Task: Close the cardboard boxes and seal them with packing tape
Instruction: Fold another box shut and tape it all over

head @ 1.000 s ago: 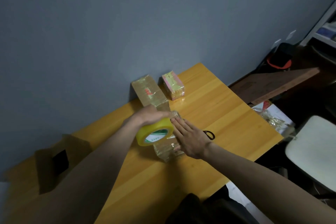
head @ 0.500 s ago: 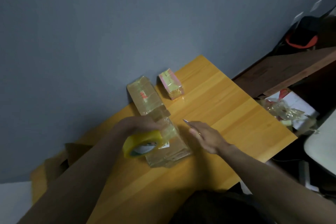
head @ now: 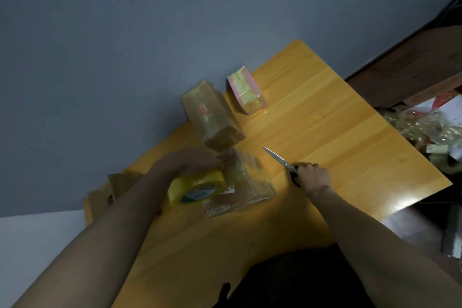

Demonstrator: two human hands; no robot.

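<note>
Two hands work: the left hand (head: 186,161) grips the yellow tape roll (head: 197,187) against the taped box (head: 243,181); right of it, the right hand (head: 313,176), empty before, now clutches scissors (head: 282,161). Beyond stand two sealed boxes (head: 212,115).

bare table (head: 337,132) right of scissors (head: 282,161); taped boxes (head: 212,112) crowd the left.

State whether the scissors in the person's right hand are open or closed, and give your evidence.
Closed, as far as shown: the scissors present one narrow pointed blade with no gap. The right hand grips the handles, so they are hidden.
</note>
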